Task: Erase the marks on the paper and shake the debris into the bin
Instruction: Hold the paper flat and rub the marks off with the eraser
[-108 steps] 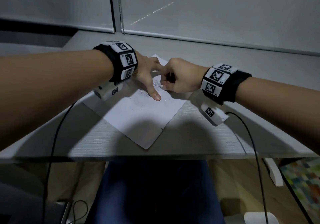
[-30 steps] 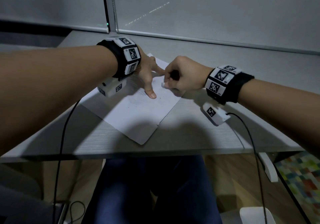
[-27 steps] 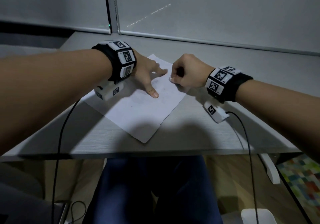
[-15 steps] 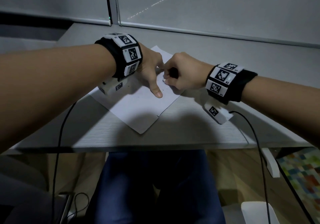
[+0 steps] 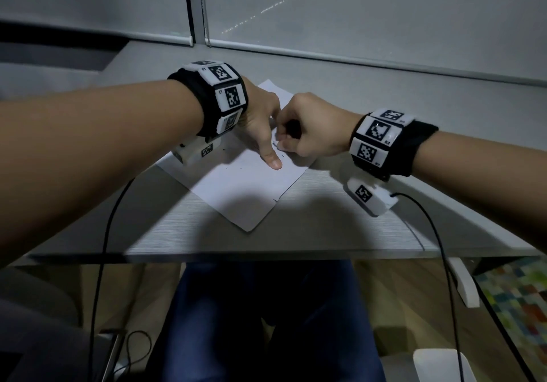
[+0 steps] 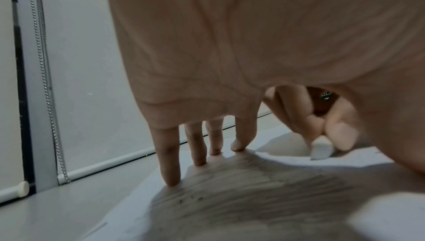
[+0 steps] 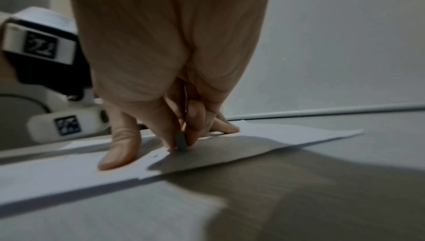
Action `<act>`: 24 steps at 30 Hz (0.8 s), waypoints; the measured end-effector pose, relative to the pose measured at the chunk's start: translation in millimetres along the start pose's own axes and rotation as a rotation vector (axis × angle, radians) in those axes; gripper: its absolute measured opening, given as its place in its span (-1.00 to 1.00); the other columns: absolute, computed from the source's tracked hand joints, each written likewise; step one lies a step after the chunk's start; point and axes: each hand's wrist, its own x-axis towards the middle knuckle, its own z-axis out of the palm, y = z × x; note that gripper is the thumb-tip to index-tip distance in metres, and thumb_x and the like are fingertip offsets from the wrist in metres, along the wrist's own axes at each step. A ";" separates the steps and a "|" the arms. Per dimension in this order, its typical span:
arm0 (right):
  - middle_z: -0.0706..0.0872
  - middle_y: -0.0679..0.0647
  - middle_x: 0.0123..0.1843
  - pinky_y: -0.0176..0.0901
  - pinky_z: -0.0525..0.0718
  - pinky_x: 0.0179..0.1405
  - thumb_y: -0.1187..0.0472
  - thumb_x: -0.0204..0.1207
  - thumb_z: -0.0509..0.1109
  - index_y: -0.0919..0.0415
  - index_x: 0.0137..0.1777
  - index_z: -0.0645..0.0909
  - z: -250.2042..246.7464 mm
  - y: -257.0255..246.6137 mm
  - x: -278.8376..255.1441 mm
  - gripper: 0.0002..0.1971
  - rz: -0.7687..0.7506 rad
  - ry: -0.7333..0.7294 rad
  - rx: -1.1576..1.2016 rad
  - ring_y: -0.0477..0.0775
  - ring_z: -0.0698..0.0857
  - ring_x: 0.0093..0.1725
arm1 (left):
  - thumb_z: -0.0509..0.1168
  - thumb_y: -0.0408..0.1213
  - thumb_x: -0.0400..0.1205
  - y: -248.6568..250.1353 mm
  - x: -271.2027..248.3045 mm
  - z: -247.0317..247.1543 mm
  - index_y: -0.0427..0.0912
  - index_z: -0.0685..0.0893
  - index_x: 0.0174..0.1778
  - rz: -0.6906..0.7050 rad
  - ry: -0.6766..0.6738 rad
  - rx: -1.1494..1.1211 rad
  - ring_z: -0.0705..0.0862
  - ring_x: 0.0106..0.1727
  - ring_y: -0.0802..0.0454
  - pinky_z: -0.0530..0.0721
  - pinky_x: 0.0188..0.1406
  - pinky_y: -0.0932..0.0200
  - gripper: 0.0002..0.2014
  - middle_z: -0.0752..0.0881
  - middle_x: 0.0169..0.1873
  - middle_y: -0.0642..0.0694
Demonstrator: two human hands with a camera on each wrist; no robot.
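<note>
A white sheet of paper point(image 5: 245, 195) lies slanted on the grey desk point(image 5: 325, 228). My left hand point(image 5: 266, 133) presses it flat, fingers point(image 6: 170, 172) spread straight and thumb point(image 7: 119, 146) stretched toward me. Just right of it, my right hand point(image 5: 285, 143) pinches a small white eraser point(image 6: 320, 147) between thumb and fingers, its tip down on the paper point(image 7: 180, 143). Dark crumbs of debris point(image 6: 190, 198) lie on the sheet under my left palm, and a few specks point(image 5: 226, 148) show near the left wrist.
Closed roller blinds point(image 5: 370, 12) with a bead chain point(image 6: 48, 99) stand behind the desk. Cables point(image 5: 444, 263) hang from both wrists over the desk's front edge. A white container point(image 5: 438, 364) stands on the floor at the lower right, beside my legs.
Over the last second the right hand slid the eraser right, away from the left fingers, then back beside them. The left hand stayed pressed on the paper.
</note>
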 end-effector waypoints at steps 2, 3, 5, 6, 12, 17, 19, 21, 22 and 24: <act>0.67 -0.15 -0.45 -0.47 0.48 -0.39 0.19 0.50 0.58 0.14 -0.30 0.76 -2.8 3.5 3.9 -0.85 0.015 0.004 0.016 -0.26 0.64 -0.44 | 0.56 0.68 -0.37 0.4 0.7 0.1 0.10 0.75 0.31 0.004 -0.002 0.019 0.79 0.22 -0.04 0.73 0.36 -0.09 0.28 0.83 0.15 0.09; 0.67 -0.16 -0.46 -0.43 0.49 -0.37 0.18 0.49 0.59 0.11 -0.31 0.75 -4.6 7.2 7.2 -0.83 0.037 0.022 0.015 -0.24 0.64 -0.46 | 0.52 0.71 -0.40 0.0 2.4 0.2 0.10 0.73 0.35 0.006 -0.005 0.032 0.77 0.25 -0.06 0.72 0.38 -0.11 0.35 0.81 0.19 0.08; 0.71 -0.12 -0.43 -0.27 0.59 -0.31 0.18 0.49 0.59 0.14 -0.30 0.77 -7.9 14.8 12.7 -0.85 0.085 0.062 -0.012 -0.19 0.64 -0.45 | 0.44 0.78 -0.40 0.4 2.5 0.8 0.09 0.69 0.39 0.004 -0.021 0.061 0.73 0.33 -0.12 0.70 0.41 -0.14 0.40 0.75 0.26 0.04; 0.74 -0.06 -0.41 -0.19 0.65 -0.29 0.20 0.49 0.57 0.16 -0.28 0.79 -8.3 17.1 14.0 -0.87 0.103 0.072 -0.025 -0.17 0.65 -0.42 | 0.42 0.80 -0.39 -0.4 3.3 1.4 0.08 0.68 0.42 0.001 -0.025 0.074 0.71 0.35 -0.13 0.68 0.42 -0.15 0.43 0.72 0.29 0.03; 0.63 -0.08 -0.47 -0.32 0.54 -0.44 0.25 0.47 0.49 0.18 -0.33 0.69 2.5 -7.8 3.3 -0.85 -0.004 0.020 0.024 -0.14 0.58 -0.48 | 0.65 0.60 -0.27 -4.1 2.1 1.5 0.10 0.80 0.13 0.018 -0.013 -0.017 0.82 0.13 0.01 0.76 0.34 -0.07 0.07 0.86 0.06 0.13; 0.69 -0.09 -0.45 -0.34 0.55 -0.37 0.25 0.46 0.54 0.21 -0.29 0.79 0.4 3.3 12.6 -0.89 0.087 0.089 0.038 -0.17 0.61 -0.48 | 0.57 0.68 -0.24 -3.9 -1.4 2.6 0.10 0.66 0.45 -0.009 0.001 0.017 0.72 0.34 -0.09 0.70 0.43 -0.13 0.30 0.68 0.36 0.09; 0.76 0.01 -0.40 -0.22 0.66 -0.30 0.25 0.45 0.55 0.21 -0.30 0.81 -1.3 7.7 18.9 -0.88 0.143 0.103 0.027 -0.07 0.67 -0.41 | 0.53 0.73 -0.25 -6.2 -1.8 3.2 0.12 0.60 0.54 -0.019 -0.017 0.040 0.67 0.40 -0.12 0.68 0.45 -0.15 0.39 0.59 0.45 0.08; 0.77 0.04 -0.39 -0.15 0.71 -0.28 0.27 0.44 0.52 0.20 -0.32 0.78 -1.4 6.7 21.3 -0.87 0.153 0.107 0.013 0.03 0.70 -0.38 | 0.53 0.72 -0.22 -5.8 -4.4 2.9 0.09 0.58 0.57 -0.031 -0.025 0.054 0.65 0.42 -0.13 0.67 0.46 -0.15 0.39 0.57 0.46 0.06; 0.76 0.04 -0.40 -0.15 0.70 -0.29 0.27 0.44 0.51 0.20 -0.32 0.77 -0.5 3.7 20.7 -0.88 0.142 0.104 0.015 0.03 0.69 -0.39 | 0.54 0.70 -0.20 -6.2 -4.8 2.9 0.09 0.58 0.57 -0.028 -0.020 0.044 0.65 0.43 -0.12 0.66 0.48 -0.16 0.37 0.58 0.46 0.08; 0.75 0.06 -0.39 -0.19 0.63 -0.35 0.26 0.44 0.50 0.25 -0.29 0.76 2.8 -5.3 17.6 -0.89 0.089 0.081 0.033 0.00 0.64 -0.42 | 0.60 0.64 -0.22 -8.3 -5.7 4.2 0.12 0.60 0.50 -0.029 0.004 -0.012 0.68 0.41 -0.07 0.63 0.51 -0.15 0.31 0.66 0.40 0.14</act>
